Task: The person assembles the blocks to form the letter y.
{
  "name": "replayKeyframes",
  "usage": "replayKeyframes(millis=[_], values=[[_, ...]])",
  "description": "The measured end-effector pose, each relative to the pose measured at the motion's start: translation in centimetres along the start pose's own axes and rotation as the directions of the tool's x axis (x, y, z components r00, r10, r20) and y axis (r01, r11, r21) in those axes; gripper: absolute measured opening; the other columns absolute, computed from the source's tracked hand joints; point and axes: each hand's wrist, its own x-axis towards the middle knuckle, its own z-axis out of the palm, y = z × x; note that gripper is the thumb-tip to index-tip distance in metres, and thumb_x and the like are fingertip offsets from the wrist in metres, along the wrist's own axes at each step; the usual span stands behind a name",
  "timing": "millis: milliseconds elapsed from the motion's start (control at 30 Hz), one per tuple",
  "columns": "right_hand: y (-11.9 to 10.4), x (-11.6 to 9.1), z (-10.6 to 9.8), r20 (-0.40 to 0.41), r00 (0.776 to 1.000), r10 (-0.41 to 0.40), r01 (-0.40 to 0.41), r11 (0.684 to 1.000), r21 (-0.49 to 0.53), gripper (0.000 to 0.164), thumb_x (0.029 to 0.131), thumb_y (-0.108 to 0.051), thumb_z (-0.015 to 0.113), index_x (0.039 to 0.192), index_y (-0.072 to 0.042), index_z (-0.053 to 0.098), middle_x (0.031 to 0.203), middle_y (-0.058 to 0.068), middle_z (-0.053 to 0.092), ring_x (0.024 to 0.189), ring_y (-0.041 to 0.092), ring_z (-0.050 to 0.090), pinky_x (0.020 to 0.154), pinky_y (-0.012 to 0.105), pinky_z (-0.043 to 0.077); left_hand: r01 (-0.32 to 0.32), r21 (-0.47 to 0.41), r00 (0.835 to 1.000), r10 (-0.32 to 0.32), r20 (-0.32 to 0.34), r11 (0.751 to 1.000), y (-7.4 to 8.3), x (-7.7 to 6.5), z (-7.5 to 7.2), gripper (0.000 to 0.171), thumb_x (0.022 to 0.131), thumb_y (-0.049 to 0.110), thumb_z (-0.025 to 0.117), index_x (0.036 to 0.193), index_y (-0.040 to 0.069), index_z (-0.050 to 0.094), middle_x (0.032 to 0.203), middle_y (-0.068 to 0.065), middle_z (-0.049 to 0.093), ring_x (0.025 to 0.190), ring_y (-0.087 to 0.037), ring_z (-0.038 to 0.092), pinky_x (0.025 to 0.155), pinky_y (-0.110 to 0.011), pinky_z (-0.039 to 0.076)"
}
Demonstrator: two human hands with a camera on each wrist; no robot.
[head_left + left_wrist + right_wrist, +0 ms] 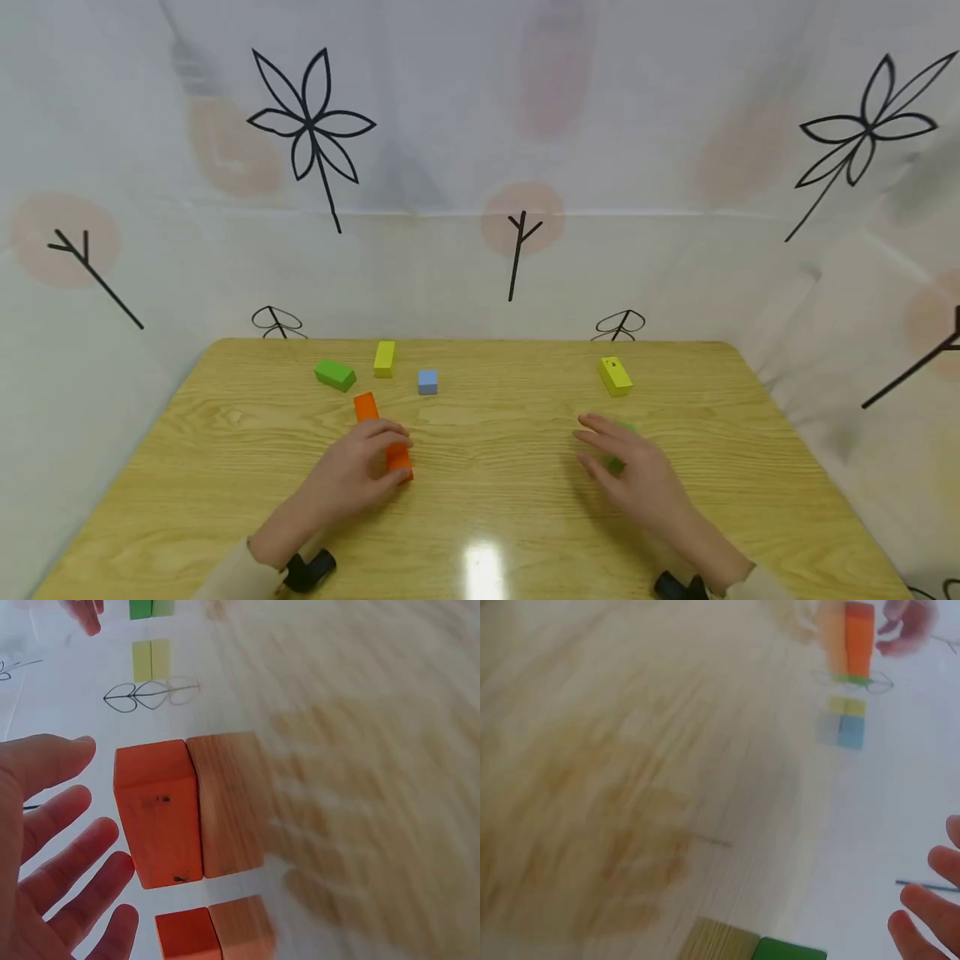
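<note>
Orange, the nearest block (399, 460) sits here on the worktop (495, 492) beside the loose, ungripping left hand (351, 473), while the right hand (647, 482), likewise relaxed, hovers near a green block (789, 950); a steady pinch probably wants thumb and fingertips on opposite faces.

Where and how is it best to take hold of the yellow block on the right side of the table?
Probably pinch the yellow block at mid-length across its two long sides, coming from above with the nearer right hand. It lies longer than wide, its length running roughly front to back, and no other block touches it.
</note>
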Motion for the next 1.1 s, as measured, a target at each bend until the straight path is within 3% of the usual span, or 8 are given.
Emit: replayKeyframes(millis=[100, 233, 400, 633, 967, 1100], values=[[0.7, -0.1, -0.1, -0.011, 0.999, 0.044, -0.043, 0.998, 0.043, 0.038, 0.077, -0.004, 0.084, 0.114, -0.011, 0.075, 0.127, 0.006, 0.067, 0.113, 0.027, 0.065, 0.092, 0.027, 0.051, -0.009, -0.012, 1.0, 0.009, -0.01, 1.0, -0.3, 0.0, 0.0, 0.029, 0.08, 0.026, 0.086, 0.104, 0.015, 0.074, 0.113, 0.007, 0.064, 0.106, -0.013, 0.059, 0.087, -0.039, 0.053], [1.6, -0.1, -0.4, -0.018, 0.995, 0.101, -0.099, 0.99, 0.1, 0.039, 0.079, -0.002, 0.083, 0.115, -0.011, 0.074, 0.126, 0.006, 0.067, 0.112, 0.03, 0.064, 0.096, 0.008, 0.037, 0.006, -0.013, 1.0, -0.006, -0.002, 1.0, -0.6, -0.2, 0.1, 0.024, 0.08, 0.026, 0.085, 0.1, 0.017, 0.074, 0.11, 0.009, 0.063, 0.104, -0.013, 0.059, 0.086, -0.039, 0.053], [2.6, 0.0, -0.8, -0.026, 0.986, 0.165, -0.16, 0.977, 0.142, 0.038, 0.078, -0.001, 0.083, 0.115, -0.009, 0.074, 0.124, 0.007, 0.068, 0.111, 0.034, 0.064, 0.092, 0.003, 0.033, 0.045, 0.006, 0.998, -0.045, 0.04, 0.999, -0.7, -0.2, -0.1, 0.015, 0.083, 0.027, 0.083, 0.095, 0.021, 0.075, 0.109, 0.01, 0.064, 0.103, -0.014, 0.059, 0.086, -0.039, 0.053], [3.9, -0.5, -1.1, 0.01, 0.972, 0.234, -0.233, 0.96, 0.153, 0.037, 0.079, -0.005, 0.084, 0.114, -0.004, 0.074, 0.127, 0.01, 0.066, 0.116, 0.037, 0.06, 0.094, 0.003, 0.029, 0.055, 0.041, 0.993, -0.059, 0.098, 0.998, -0.5, 0.1, -0.5, 0.013, 0.083, 0.026, 0.084, 0.092, 0.021, 0.078, 0.108, 0.009, 0.063, 0.104, -0.014, 0.06, 0.086, -0.037, 0.053], [6.0, -1.5, -2.1, 0.146, 0.927, 0.346, -0.367, 0.916, 0.16, 0.041, 0.085, -0.02, 0.081, 0.122, -0.006, 0.07, 0.136, 0.01, 0.06, 0.125, 0.035, 0.051, 0.095, 0.006, 0.033, 0.065, 0.044, 0.991, -0.069, 0.112, 0.997, -0.3, 0.3, -0.5, 0.013, 0.082, 0.025, 0.084, 0.093, 0.02, 0.079, 0.108, 0.009, 0.063, 0.103, -0.014, 0.06, 0.086, -0.037, 0.053], [6.3, -1.6, -2.3, 0.208, 0.906, 0.368, -0.404, 0.898, 0.175, 0.045, 0.085, -0.021, 0.081, 0.125, -0.006, 0.068, 0.135, 0.012, 0.059, 0.123, 0.035, 0.052, 0.097, 0.03, 0.049, 0.068, 0.03, 0.992, -0.071, 0.109, 0.997, -0.4, 0.3, -0.5, 0.012, 0.082, 0.024, 0.084, 0.092, 0.02, 0.079, 0.108, 0.008, 0.064, 0.104, -0.014, 0.06, 0.087, -0.037, 0.053]])
